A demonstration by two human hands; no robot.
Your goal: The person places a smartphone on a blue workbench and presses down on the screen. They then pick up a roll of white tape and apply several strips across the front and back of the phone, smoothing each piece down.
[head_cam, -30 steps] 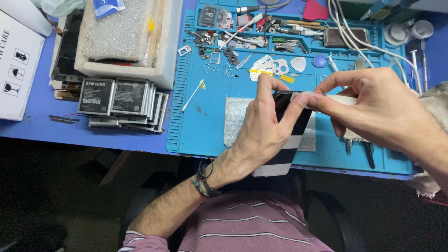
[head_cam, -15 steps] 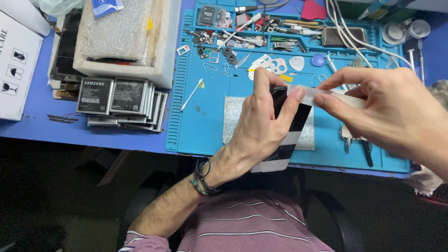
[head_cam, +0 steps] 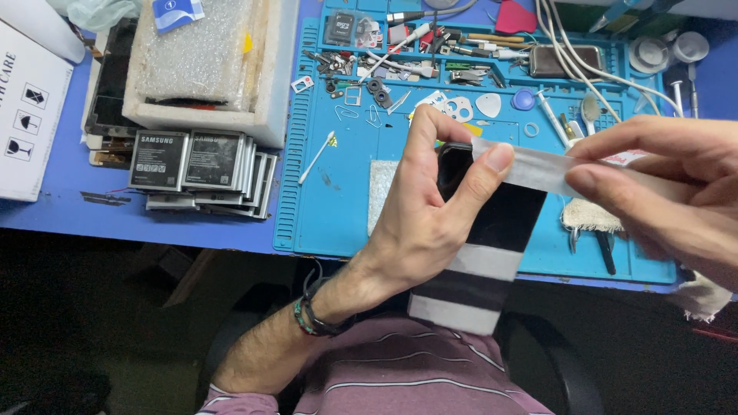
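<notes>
The left hand (head_cam: 430, 223) gripped a black phone (head_cam: 492, 223) by its long edges — thumb on one side, fingers wrapped around the other, the index fingertip pressing down one end of a strip of clear tape (head_cam: 530, 167). The right hand (head_cam: 661, 184) pinched the strip's free end between thumb and fingers and held it taut away from the phone. The phone was held in the air above the near edge of the blue work mat (head_cam: 338, 207), over the person's lap, its long axis running from the far end near the mat's middle down toward the striped shirt (head_cam: 400, 376). Two pale bands of tape already crossed its lower part. It appeared a stiff, flat, light slab with a smooth face — probably slippery and breakable — best taken by the side edges, as here; the tape seemed thin, limp and sticky. On the bench's left part lay a stack of phone batteries (head_cam: 192, 165) beside a foam box (head_cam: 207, 69); small tools littered the mat's far edge.
</notes>
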